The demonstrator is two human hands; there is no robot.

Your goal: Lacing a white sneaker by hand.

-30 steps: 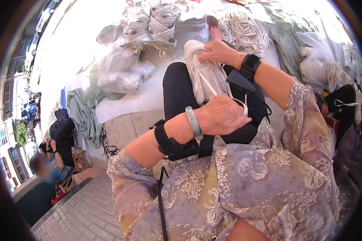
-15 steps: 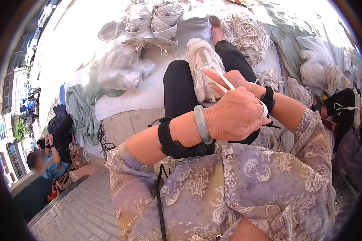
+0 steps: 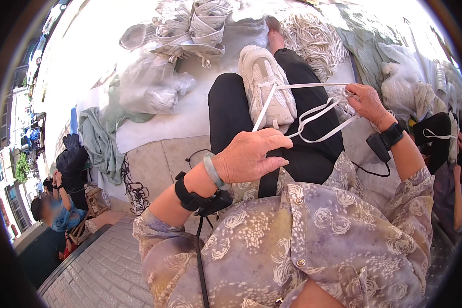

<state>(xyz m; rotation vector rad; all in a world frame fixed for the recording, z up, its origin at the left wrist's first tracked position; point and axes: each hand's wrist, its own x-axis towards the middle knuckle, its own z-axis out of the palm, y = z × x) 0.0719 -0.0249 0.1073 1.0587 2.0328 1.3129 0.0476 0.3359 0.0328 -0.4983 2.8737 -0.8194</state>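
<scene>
White lace (image 3: 313, 84) runs nearly straight from the pale sneaker (image 3: 268, 92), toe pointing away between your legs (image 3: 225, 102), to your right hand (image 3: 365, 105), fingers pinched on it. Your left hand (image 3: 255, 154) has thumb and forefinger apart; I cannot tell whether hidden fingers hold lace. Pull evenly, keeping slack flat and untangled.

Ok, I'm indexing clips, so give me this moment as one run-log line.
right hand: holding white lace stretched from pale shoe | left hand: at lace, grip unclear | shoe: toe pointing away
</scene>
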